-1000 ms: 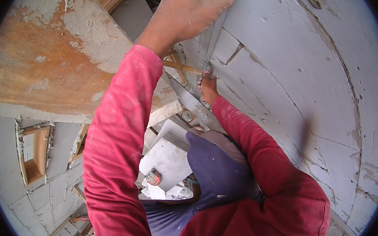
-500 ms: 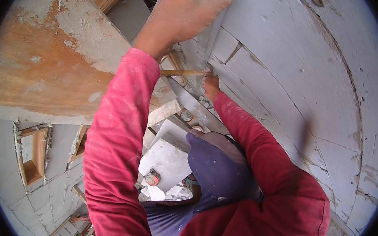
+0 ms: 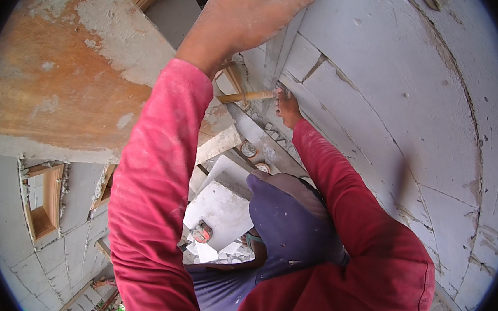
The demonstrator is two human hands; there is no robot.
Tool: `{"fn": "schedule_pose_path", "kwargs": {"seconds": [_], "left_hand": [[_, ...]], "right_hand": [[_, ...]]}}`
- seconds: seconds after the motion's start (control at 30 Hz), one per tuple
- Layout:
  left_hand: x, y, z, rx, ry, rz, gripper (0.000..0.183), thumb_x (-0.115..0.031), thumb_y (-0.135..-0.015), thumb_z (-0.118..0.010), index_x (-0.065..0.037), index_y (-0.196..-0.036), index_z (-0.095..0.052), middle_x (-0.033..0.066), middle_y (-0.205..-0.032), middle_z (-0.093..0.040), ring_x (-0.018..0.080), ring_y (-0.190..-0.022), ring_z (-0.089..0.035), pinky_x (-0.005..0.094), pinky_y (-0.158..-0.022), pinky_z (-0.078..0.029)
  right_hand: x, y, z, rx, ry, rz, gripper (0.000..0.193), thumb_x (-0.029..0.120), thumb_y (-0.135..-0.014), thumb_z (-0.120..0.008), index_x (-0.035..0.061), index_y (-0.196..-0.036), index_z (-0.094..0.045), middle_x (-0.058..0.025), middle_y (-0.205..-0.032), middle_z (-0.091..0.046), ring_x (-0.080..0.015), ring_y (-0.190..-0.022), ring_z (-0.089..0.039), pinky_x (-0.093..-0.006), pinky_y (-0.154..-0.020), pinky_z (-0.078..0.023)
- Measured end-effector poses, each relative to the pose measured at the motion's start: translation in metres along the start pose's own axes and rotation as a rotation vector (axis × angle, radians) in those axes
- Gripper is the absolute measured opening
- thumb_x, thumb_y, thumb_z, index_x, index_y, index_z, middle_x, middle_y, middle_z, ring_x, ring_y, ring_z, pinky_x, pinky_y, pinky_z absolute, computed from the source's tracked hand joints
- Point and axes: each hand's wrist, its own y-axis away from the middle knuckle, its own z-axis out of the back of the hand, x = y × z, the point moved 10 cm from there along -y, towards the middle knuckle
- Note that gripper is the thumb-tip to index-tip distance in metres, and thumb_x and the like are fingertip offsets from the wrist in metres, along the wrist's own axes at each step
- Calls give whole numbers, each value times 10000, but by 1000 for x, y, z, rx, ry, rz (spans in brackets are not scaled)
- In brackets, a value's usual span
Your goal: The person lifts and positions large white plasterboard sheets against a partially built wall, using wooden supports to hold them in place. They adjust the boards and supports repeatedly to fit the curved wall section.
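Note:
My left hand is raised at the top, dusty, with its thumb stretched out; its other fingers run out of the picture. Beyond the thumb, a long grey straight bar slopes down along the block wall. Lower down, close to that wall, my right hand is closed with curled fingers. A thin wooden strip meets this fist from the left. Whether the fist grips the strip, the bar or something else, I cannot tell.
Left stands a plaster-smeared wooden panel. Below my arms are a white block bearing a small red and grey rounded object, and two round containers, one a tin. A wooden window frame sits in the left wall.
My right hand has shifted slightly right and down in the picture, and the wall and strip have slid slightly right too. My left hand keeps nearly the same pose.

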Motion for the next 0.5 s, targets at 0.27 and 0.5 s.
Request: {"fn": "schedule_pose_path", "kwargs": {"seconds": [0.27, 0.5], "left_hand": [[8, -14, 0, 71, 41, 28, 967, -445, -986, -650, 169, -1584, -203, 376, -1605, -341, 440, -1527, -346, 479, -1272, -283], [12, -6, -2, -1, 19, 3, 897, -406, -987, -655, 151, -1573, -265, 360, -1562, -416, 423, -1509, -384, 482, -1255, -310]], "right_hand": [[6, 12, -11, 110, -218, 5, 273, 436, -1100, -551, 173, -1095, -620, 68, -771, -466, -60, -610, -411, -237, -510, -365], [2, 14, -10, 192, -299, -61, 299, 462, -1106, -528, 175, -1110, -614, 65, -771, -436, -50, -587, -371, -219, -490, -325]]}}
